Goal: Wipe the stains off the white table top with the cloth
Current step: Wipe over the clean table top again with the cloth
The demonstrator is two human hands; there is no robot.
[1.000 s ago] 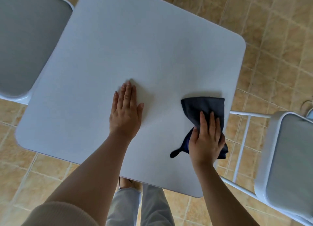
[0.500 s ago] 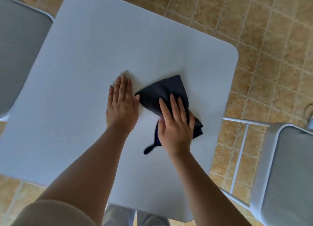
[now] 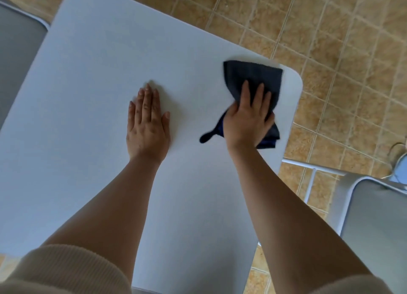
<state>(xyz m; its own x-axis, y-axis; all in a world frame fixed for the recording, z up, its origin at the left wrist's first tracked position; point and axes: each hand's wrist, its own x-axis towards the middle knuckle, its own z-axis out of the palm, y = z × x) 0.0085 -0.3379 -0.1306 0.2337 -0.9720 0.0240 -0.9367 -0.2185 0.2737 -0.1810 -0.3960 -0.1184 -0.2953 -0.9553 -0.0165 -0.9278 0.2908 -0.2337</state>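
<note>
Nothing readable anywhere, tbh: no text, labels, brands or numbers showed up on the table top [image 3: 105, 78], the cloth [image 3: 253, 78] or the chairs [image 3: 374, 223].

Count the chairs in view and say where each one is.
2. One chair stands at the table's left edge, cut off by the frame; the other chair is at lower right. More may sit outside the view.
</note>
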